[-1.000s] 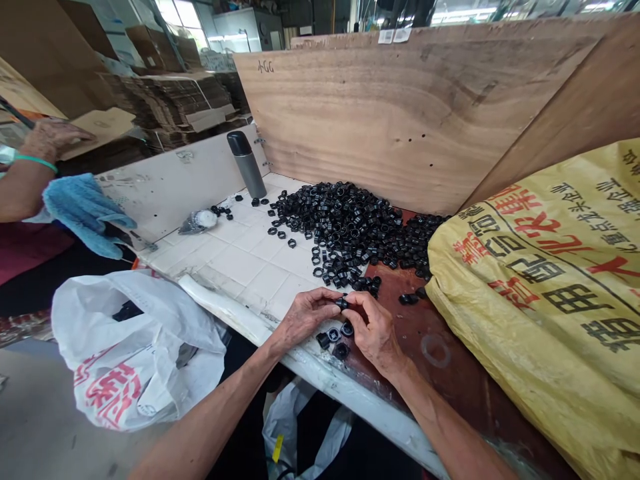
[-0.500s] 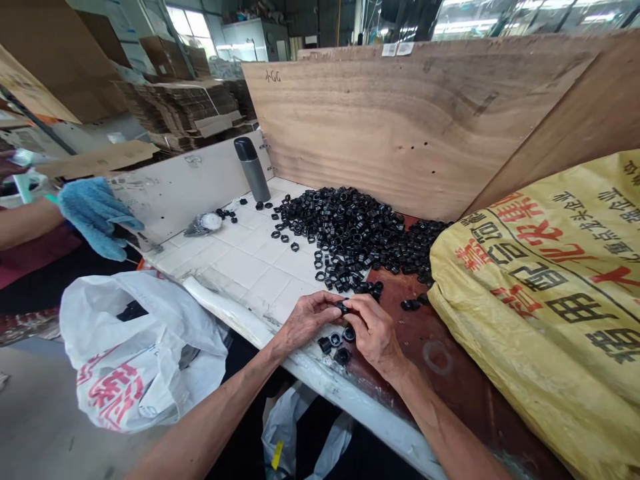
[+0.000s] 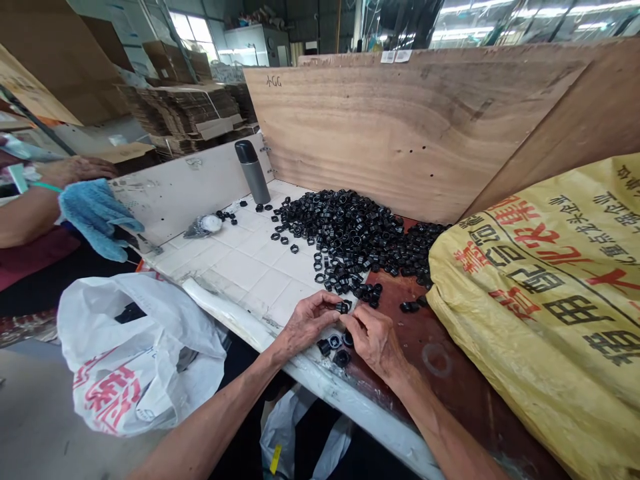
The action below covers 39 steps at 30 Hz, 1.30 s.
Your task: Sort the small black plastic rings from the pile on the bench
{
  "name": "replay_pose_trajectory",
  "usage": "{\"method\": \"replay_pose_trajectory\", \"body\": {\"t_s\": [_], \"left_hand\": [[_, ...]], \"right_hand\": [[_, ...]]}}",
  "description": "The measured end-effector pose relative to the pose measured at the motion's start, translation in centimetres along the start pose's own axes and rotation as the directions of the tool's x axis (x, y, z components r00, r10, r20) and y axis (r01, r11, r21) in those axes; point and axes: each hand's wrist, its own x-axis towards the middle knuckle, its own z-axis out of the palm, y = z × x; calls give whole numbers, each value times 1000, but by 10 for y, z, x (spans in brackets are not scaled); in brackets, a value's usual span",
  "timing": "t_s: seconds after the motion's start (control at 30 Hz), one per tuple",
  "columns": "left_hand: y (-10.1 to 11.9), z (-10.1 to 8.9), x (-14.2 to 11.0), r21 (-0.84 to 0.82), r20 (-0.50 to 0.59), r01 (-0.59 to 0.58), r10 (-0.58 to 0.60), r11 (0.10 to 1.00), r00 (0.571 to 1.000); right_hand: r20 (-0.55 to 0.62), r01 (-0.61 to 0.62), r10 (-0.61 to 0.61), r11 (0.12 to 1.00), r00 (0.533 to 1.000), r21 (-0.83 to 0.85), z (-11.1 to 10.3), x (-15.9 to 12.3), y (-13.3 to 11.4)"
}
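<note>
My left hand (image 3: 311, 323) pinches a small black plastic ring (image 3: 343, 307) between thumb and fingertips. Close by on the right, my right hand (image 3: 374, 335) has its thumb and fingers bent together just below the ring; whatever they may hold is hidden. Under both hands, a few black caps (image 3: 342, 359) with grey insides lie at the table's near edge, one partly covered by my right hand. Beyond my fingertips spreads a large heap of black rings (image 3: 345, 223).
A yellow sack (image 3: 540, 320) bulges over the table's right side. A white plastic bag (image 3: 145, 353) hangs at the left. A grey bottle (image 3: 253, 173) stands by the wooden board (image 3: 400, 127). Another person's arm (image 3: 30, 210) is beside a blue glove (image 3: 97, 217) at far left.
My right hand has drawn slightly down and away from the ring, which now shows more in my left fingers. The other person's hand has come into view on the left panel.
</note>
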Motion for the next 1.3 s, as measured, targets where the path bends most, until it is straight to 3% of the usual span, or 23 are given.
{"method": "replay_pose_trajectory", "body": {"t_s": [0.17,0.7,0.87,1.03,1.13,1.23,1.3], "left_hand": [[2,-2,0,34,-16,-4,5,999,1000],[-4,-2,0,48,39,-16,14,999,999],[-9,-4,2,187,35,-102,97,977,995],[-7,-7,0,396,109,-266,243,879,964],[-4,-6,0,481,189,-274,207,833,960],[-6,-4,3,584,209,-216,113,783,971],[-10,-3,7,639,111,-153,107,754,988]], "right_hand": [[-28,-77,79,996,996,54,-1,-1,-3],[-65,-34,44,989,997,145,0,4,1],[-51,-118,126,985,991,129,7,5,2],[81,-332,322,905,943,267,3,7,-4],[160,-311,284,934,945,175,-6,7,1],[1,-292,293,956,956,-34,-12,7,15],[-202,-309,278,940,939,-146,-14,7,27]]}}
